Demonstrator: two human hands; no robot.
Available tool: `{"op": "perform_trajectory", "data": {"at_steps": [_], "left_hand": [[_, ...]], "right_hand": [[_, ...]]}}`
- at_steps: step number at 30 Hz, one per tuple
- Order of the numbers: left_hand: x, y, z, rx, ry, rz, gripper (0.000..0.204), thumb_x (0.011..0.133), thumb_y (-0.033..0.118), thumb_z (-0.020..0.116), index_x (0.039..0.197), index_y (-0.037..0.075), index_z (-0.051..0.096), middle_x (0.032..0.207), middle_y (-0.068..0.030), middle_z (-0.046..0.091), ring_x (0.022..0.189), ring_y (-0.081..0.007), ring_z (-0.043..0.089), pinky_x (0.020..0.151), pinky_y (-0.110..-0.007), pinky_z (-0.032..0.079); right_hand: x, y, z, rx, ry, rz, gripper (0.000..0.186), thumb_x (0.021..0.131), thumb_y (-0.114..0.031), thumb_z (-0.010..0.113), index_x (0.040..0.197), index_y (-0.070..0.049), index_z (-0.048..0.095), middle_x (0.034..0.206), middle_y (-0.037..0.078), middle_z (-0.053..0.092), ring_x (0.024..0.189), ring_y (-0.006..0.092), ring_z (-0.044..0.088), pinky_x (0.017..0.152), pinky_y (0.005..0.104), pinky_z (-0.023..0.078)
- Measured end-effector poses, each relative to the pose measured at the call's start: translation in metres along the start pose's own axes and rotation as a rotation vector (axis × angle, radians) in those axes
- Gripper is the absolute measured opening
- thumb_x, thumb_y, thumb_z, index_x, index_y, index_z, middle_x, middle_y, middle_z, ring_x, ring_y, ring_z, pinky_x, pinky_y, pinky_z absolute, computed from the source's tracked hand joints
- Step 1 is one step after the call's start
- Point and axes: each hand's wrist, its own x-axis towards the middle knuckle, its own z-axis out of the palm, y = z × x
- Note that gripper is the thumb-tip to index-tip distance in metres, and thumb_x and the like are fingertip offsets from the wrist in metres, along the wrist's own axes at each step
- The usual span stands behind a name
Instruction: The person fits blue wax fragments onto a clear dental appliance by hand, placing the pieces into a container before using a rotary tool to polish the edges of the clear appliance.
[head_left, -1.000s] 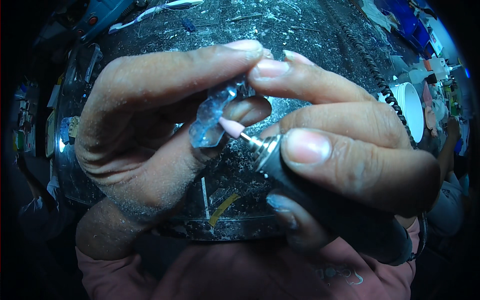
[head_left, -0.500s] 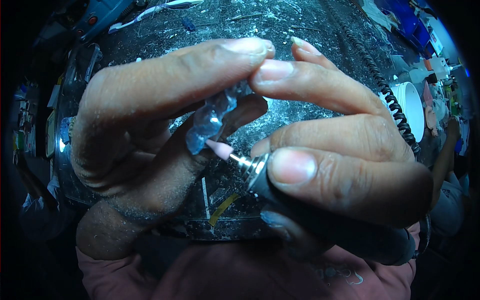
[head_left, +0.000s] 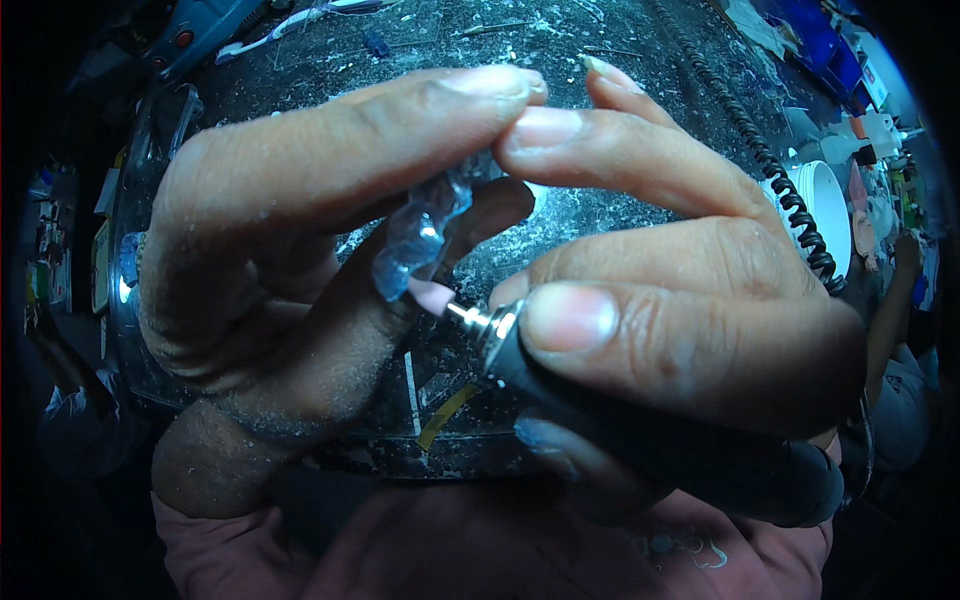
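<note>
A clear, bluish dental aligner [head_left: 422, 228] with tooth-shaped bumps is pinched in my left hand [head_left: 270, 230], its upper end partly hidden by the fingers. My right hand [head_left: 670, 300] is closed around a black rotary handpiece [head_left: 640, 420] with a metal collar. From that collar sticks out a pink, tapered grinding tip [head_left: 433, 297], which touches or nearly touches the aligner's lower end. The right index fingertip rests against the left fingertips above the aligner. Pale dust clings to my left palm and wrist.
Beneath my hands lies a dark, dust-covered work surface [head_left: 560, 250]. A coiled black cord [head_left: 740, 130] runs down the right, beside a white tub [head_left: 825, 220]. A toothbrush [head_left: 290, 25] lies at the far left. Other people's arms show at both sides.
The right hand and handpiece have shifted slightly left, and the pink tip now sits a little further behind the aligner's lower edge. The left hand keeps almost the same pose.
</note>
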Motion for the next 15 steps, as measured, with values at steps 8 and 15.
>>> {"op": "perform_trajectory", "data": {"at_steps": [8, 15], "left_hand": [[0.002, 0.002, 0.001, 0.045, -0.013, -0.042, 0.059, 0.087, 0.039, 0.069, 0.124, -0.001, 0.045, 0.117, -0.0267, 0.061, 0.11, -0.0349, 0.062, 0.097, -0.046, 0.051], [-0.002, 0.001, 0.011, -0.056, 0.045, -0.071, 0.053, 0.09, 0.038, 0.066, 0.123, 0.002, 0.046, 0.116, -0.0243, 0.062, 0.11, -0.0331, 0.062, 0.097, -0.046, 0.052]], "right_hand": [[-0.003, 0.005, 0.0, 0.001, 0.001, 0.01, 0.033, 0.087, -0.016, 0.07, 0.114, -0.006, 0.053, 0.097, 0.016, 0.066, 0.097, 0.0309, 0.067, 0.091, 0.0432, 0.053], [-0.003, 0.006, -0.001, -0.004, -0.015, 0.014, 0.033, 0.087, -0.016, 0.07, 0.114, -0.006, 0.054, 0.097, 0.016, 0.066, 0.097, 0.0302, 0.067, 0.091, 0.0423, 0.053]]}}
